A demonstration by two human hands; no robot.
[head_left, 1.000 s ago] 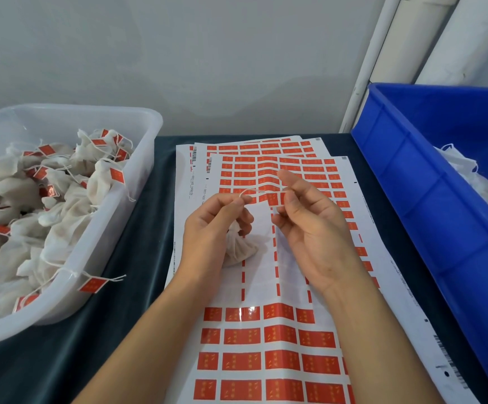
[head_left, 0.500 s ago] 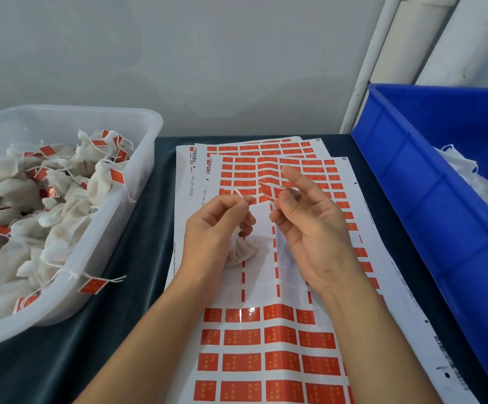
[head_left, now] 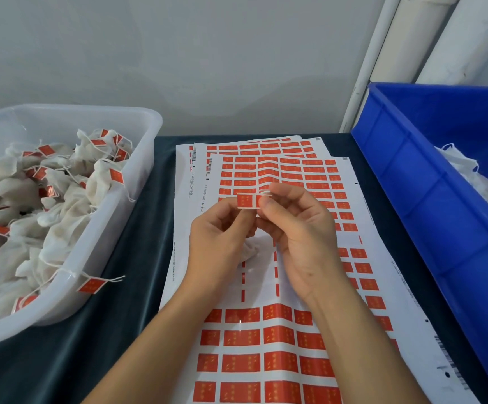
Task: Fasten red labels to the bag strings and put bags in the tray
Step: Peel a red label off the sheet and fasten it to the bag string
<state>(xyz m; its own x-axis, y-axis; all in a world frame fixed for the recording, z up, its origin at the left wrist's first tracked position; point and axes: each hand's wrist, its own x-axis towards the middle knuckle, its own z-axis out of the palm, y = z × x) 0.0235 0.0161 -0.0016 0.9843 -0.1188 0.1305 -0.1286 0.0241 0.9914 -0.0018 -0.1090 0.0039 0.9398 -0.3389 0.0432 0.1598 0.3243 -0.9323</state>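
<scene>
Both hands meet above the label sheets (head_left: pixel 266 345). My left hand (head_left: pixel 219 237) and my right hand (head_left: pixel 298 228) pinch a red label (head_left: pixel 247 201) between their fingertips, with the white string (head_left: pixel 264 192) of a bag looping out just above it. The small white cloth bag (head_left: pixel 250 252) hangs under my left hand, mostly hidden by the fingers. The clear plastic tray (head_left: pixel 138 182) at the left holds several white bags with red labels on their strings; one label (head_left: pixel 92 285) hangs over its front wall.
A blue plastic bin (head_left: pixel 429 205) with white cloth bags (head_left: pixel 469 176) stands at the right. Several label sheets overlap on the dark cloth-covered table (head_left: pixel 138 272). White pipes (head_left: pixel 382 53) run up the wall at the back right.
My right hand lifted a red label off the sheet and brought it left to the string held by my left hand. Both hands now pinch the label together.
</scene>
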